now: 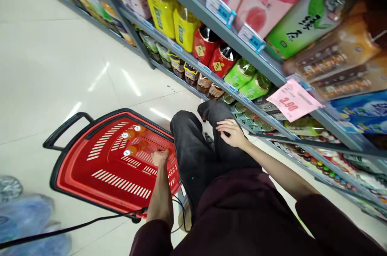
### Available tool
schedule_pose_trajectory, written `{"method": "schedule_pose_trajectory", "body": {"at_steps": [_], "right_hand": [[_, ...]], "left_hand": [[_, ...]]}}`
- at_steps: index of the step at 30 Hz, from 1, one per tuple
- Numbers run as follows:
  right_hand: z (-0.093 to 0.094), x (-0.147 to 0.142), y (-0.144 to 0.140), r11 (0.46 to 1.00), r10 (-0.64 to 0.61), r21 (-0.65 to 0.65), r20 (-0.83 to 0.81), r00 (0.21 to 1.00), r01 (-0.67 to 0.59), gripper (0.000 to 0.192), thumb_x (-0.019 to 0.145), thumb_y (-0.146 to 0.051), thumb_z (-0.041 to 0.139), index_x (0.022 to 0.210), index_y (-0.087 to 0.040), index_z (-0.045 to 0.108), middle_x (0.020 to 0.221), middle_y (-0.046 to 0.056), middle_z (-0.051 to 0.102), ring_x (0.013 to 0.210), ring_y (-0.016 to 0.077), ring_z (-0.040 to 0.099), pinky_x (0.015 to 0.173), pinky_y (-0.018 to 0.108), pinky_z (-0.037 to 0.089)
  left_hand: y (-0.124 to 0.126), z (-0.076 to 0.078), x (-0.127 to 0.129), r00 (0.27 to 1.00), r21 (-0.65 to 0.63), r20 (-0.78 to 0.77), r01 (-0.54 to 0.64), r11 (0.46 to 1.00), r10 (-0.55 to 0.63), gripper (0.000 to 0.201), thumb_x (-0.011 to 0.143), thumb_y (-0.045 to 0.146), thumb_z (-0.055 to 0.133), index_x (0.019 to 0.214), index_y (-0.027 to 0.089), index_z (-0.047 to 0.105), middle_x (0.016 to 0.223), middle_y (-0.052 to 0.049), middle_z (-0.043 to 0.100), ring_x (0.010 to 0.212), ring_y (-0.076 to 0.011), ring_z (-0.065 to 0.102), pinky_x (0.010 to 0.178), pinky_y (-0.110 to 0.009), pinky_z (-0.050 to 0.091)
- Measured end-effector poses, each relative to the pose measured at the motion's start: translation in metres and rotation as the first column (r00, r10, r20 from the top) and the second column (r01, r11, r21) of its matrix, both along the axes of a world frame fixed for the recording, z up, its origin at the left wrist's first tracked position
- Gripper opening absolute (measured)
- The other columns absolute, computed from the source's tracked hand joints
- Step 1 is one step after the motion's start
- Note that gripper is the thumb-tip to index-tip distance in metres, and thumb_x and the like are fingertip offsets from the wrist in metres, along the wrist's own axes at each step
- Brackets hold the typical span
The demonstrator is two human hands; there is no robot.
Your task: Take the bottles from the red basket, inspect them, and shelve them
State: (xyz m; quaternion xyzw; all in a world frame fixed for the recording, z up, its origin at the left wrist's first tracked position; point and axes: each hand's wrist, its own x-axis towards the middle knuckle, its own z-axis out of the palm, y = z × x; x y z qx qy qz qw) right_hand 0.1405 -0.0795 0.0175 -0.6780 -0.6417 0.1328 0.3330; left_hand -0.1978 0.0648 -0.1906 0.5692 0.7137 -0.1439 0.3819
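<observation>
Premises: retail shop, self-service grocery aisle. Evidence recorded: long grey metal shelving (273, 71) is stocked in rows with packaged goods, among them yellow bags (172, 16), red tins (213, 52), green tubs (248, 78) and bottled drinks (193, 75). Price tags (219, 9) are clipped along the shelf edges, and a pink price card (292, 99) marked 3.90 is hung from one rail. A red plastic shopping basket (113, 163) with a black handle is set on the glossy pale tiled floor (48, 62) of the aisle.
</observation>
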Motion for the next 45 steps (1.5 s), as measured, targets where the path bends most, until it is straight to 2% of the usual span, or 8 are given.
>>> {"method": "schedule_pose_trajectory", "body": {"at_steps": [7,12,19,26,30,34,40,45], "right_hand": [[-0.012,0.003,-0.01,0.999,-0.027,0.022,0.005,1.0,0.027,0.02,0.094,-0.014,0.056,0.093,-0.02,0.075,0.104,0.004,0.08,0.117,0.0219,0.072,0.114,0.046,0.045],[-0.017,0.005,-0.016,0.999,-0.014,-0.035,-0.014,1.0,0.013,0.021,0.091,-0.011,0.056,0.094,-0.02,0.075,0.107,0.005,0.079,0.124,0.0223,0.068,0.12,0.046,0.039],[-0.013,-0.014,-0.012,0.991,-0.084,-0.112,-0.12,0.989,0.071,0.062,0.08,-0.027,0.081,0.138,-0.016,0.062,0.137,0.014,0.067,0.132,0.0278,0.061,0.128,0.05,0.026],[0.0,-0.036,-0.016,0.999,-0.014,0.04,-0.39,0.921,0.032,0.107,0.07,-0.047,0.092,0.16,-0.022,0.039,0.163,0.016,0.042,0.152,0.0297,0.04,0.13,0.048,0.026],[-0.002,-0.04,-0.033,0.989,0.093,0.15,-0.537,0.839,-0.014,0.058,0.079,-0.035,0.08,0.132,-0.018,0.063,0.132,0.013,0.066,0.123,0.026,0.063,0.11,0.04,0.049],[-0.009,-0.042,-0.059,0.983,-0.11,0.031,-0.683,0.722,0.179,0.034,0.075,-0.035,0.079,0.102,-0.017,0.067,0.093,0.004,0.069,0.081,0.0197,0.064,0.08,0.033,0.055],[-0.006,-0.04,-0.09,0.928,-0.19,-0.043,-0.909,0.371,0.371,0.057,0.064,-0.038,0.089,0.111,-0.018,0.063,0.09,0.002,0.068,0.076,0.0177,0.064,0.073,0.03,0.055],[-0.002,-0.029,-0.091,0.859,-0.242,-0.123,-0.953,0.182,0.497,0.052,0.062,-0.037,0.09,0.104,-0.018,0.066,0.097,0.004,0.073,0.083,0.0207,0.07,0.081,0.033,0.058]], "left_hand": [[-0.013,0.061,0.017,0.986,0.091,0.009,-0.169,0.981,0.169,0.021,0.085,0.039,0.062,0.08,0.018,0.061,0.074,-0.007,0.055,0.09,-0.0327,0.064,0.079,-0.039,0.043],[-0.014,0.154,0.03,0.995,0.389,0.047,-0.101,0.916,0.09,0.022,0.076,0.041,0.067,0.077,0.019,0.063,0.079,-0.005,0.059,0.079,-0.0247,0.056,0.077,-0.036,0.041],[-0.028,0.302,0.071,0.963,0.83,0.123,0.031,0.556,-0.238,0.02,0.07,0.036,0.062,0.074,0.017,0.068,0.079,-0.003,0.055,0.07,-0.0189,0.052,0.067,-0.033,0.037],[-0.089,0.368,0.132,0.767,0.949,0.106,0.111,0.294,-0.632,0.011,0.072,0.025,0.062,0.064,0.017,0.064,0.077,-0.002,0.061,0.062,-0.0141,0.054,0.057,-0.028,0.035],[-0.122,0.38,0.167,0.528,0.929,0.242,0.116,0.352,-0.814,0.004,0.071,0.016,0.062,0.068,0.017,0.064,0.082,-0.001,0.062,0.068,-0.013,0.06,0.062,-0.025,0.045],[-0.132,0.37,0.198,0.412,0.898,0.372,0.066,0.434,-0.832,0.017,0.076,0.015,0.062,0.089,0.018,0.072,0.101,-0.006,0.066,0.085,-0.0171,0.066,0.075,-0.028,0.053],[-0.125,0.286,0.223,0.238,0.507,0.816,0.144,0.85,-0.527,0.061,0.096,0.046,0.066,0.148,0.017,0.055,0.143,-0.016,0.062,0.13,-0.0289,0.061,0.108,-0.044,0.052],[-0.123,0.221,0.222,0.152,0.114,0.966,0.474,0.873,-0.209,0.08,0.094,0.065,0.063,0.155,0.014,0.05,0.155,-0.019,0.053,0.144,-0.0342,0.051,0.123,-0.051,0.039]]}}
